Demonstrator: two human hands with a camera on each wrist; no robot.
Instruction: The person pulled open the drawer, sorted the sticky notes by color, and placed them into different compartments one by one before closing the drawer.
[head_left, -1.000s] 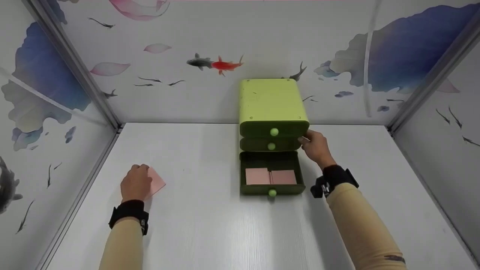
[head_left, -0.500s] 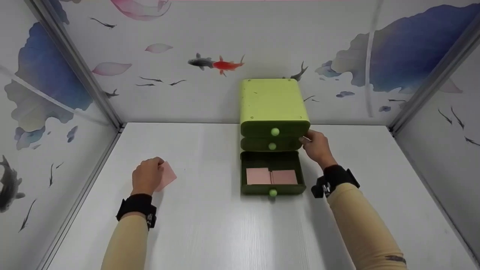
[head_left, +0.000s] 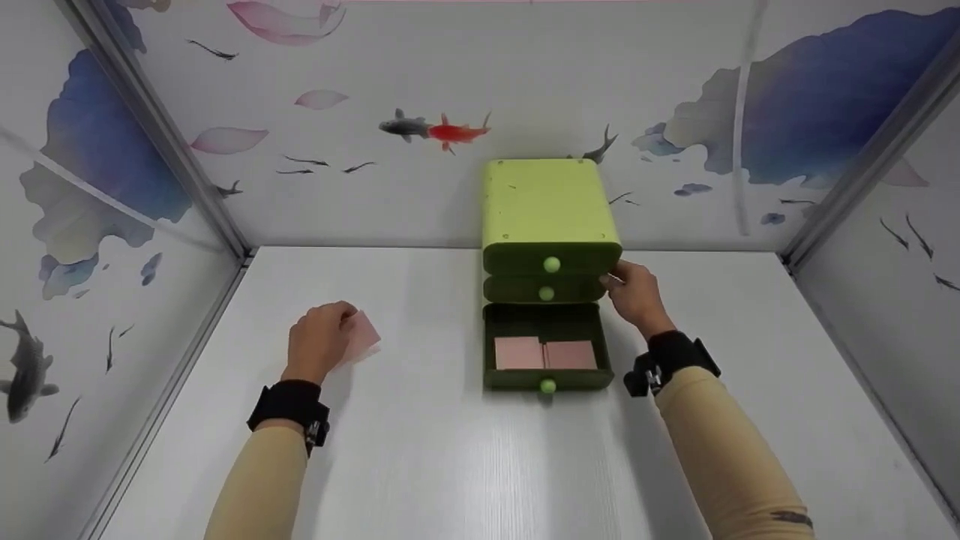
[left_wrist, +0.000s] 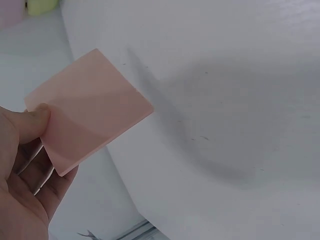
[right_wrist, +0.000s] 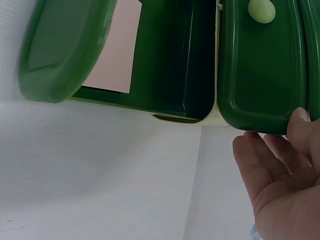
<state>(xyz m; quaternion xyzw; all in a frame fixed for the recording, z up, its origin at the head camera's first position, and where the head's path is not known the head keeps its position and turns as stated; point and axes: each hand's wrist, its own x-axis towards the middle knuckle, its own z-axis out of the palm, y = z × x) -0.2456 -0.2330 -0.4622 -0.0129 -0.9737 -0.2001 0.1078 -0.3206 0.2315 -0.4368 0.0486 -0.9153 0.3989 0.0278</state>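
My left hand [head_left: 319,341] pinches a pink square note pad [left_wrist: 92,107] by one corner, thumb across its face and fingers behind. Held over the white table, the pad [head_left: 362,335] is left of the green drawer unit [head_left: 551,199]. My right hand [head_left: 636,298] holds the unit's right side, its thumb [right_wrist: 298,122] on the edge of the middle drawer front [right_wrist: 265,70] and its fingers along the side. The bottom drawer [head_left: 551,380] is pulled out; two pink pads [head_left: 517,352] lie side by side in it. The upper two drawers are closed.
The unit stands at the back of the white table [head_left: 435,450], close to the back wall [head_left: 420,202] with its painted fish. Side walls [head_left: 892,247] rise at left and right, with metal posts in the back corners.
My left hand has lifted the pink pad off the table and carried it right and a little farther back. The right hand stays at the drawer unit.
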